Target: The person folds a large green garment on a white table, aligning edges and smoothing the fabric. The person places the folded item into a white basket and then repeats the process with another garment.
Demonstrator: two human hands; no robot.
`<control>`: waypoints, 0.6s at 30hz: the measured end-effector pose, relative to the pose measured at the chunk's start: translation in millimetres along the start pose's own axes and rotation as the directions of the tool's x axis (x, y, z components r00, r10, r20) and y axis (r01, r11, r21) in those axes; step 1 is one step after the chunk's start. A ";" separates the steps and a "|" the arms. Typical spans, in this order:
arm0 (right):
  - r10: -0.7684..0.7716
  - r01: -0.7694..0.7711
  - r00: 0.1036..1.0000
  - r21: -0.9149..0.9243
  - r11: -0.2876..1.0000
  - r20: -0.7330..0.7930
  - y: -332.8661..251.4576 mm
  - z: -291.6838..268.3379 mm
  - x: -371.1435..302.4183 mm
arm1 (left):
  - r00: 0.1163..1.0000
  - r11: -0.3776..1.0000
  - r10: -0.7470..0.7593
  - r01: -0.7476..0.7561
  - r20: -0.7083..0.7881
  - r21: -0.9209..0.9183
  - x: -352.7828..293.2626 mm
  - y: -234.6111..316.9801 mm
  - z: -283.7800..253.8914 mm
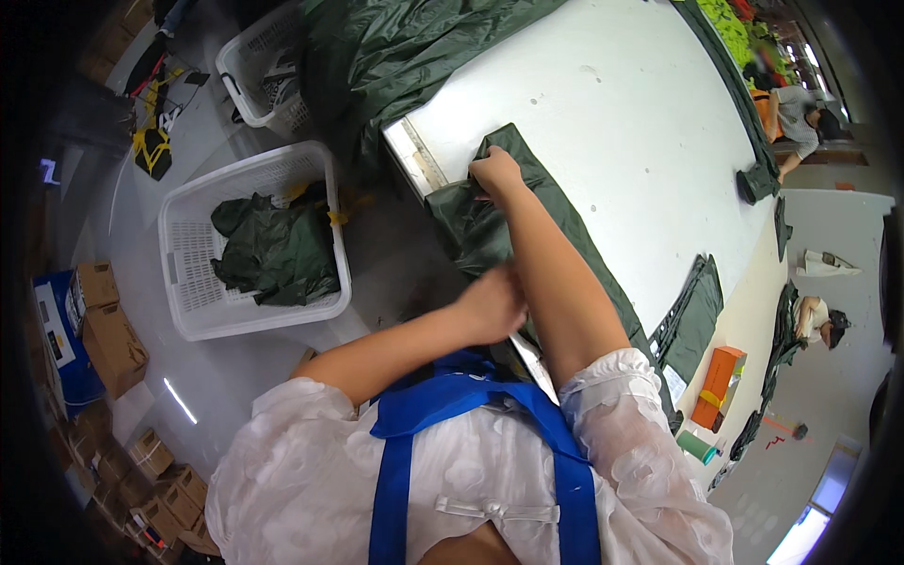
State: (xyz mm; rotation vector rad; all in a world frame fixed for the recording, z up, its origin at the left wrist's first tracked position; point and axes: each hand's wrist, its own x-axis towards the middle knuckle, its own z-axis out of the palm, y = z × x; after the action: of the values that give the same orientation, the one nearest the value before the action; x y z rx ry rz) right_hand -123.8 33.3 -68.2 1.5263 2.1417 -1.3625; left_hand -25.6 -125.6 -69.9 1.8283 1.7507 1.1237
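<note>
A dark green, shiny cloth piece (556,200) lies along the near left edge of the white table (612,104), part of it hanging over the side. My right hand (496,176) is closed on this cloth near its far end, fingers curled into a fold. Closer to me, my left hand (492,303) is curled, slightly blurred, beside my right forearm and the hanging cloth. Its fingertips are hidden, so what it holds cannot be made out. A flat ruler strip (414,155) runs along the table's left end.
A white basket (254,325) with green cloth stands left of the table; another basket (247,89) is behind it. Green fabric (414,47) drapes over the far left corner. Folded green pieces (692,315), an orange box (718,386) and a green spool (697,447) lie right.
</note>
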 end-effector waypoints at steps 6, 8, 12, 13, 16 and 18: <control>-0.172 0.107 0.983 0.547 0.830 0.069 -1.4 -92.5 -89.1 | 0.963 0.759 0.216 -0.062 0.161 -0.648 46.3 96.2 70.1; -0.310 0.178 0.949 0.702 0.689 0.063 2.4 -134.0 -128.9 | 0.984 0.702 0.142 -0.026 0.104 -0.712 42.1 91.4 147.8; -0.494 0.381 0.858 0.819 0.429 -0.140 67.4 -242.7 -227.3 | 0.951 0.793 -0.214 0.303 0.224 -0.529 48.8 95.3 187.8; -0.525 0.416 0.830 0.838 0.354 -0.189 94.3 -267.6 -251.9 | 0.995 0.948 -0.098 0.088 -0.016 -0.307 49.2 93.4 197.9; -0.443 0.522 0.796 0.838 0.157 -0.413 192.6 -327.1 -335.5 | 0.926 0.930 0.297 -0.336 -0.233 -0.151 58.4 130.0 170.5; -0.319 0.617 0.768 0.775 0.134 -0.556 271.3 -355.4 -385.9 | 0.938 0.907 0.342 -0.346 -0.057 -0.241 58.4 128.2 185.1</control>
State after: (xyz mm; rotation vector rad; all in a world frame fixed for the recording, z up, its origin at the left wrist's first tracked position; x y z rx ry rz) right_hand 396.7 61.5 209.6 1.2300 2.0620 -3.3408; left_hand 191.9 -43.1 -72.5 2.0185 1.2491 1.4177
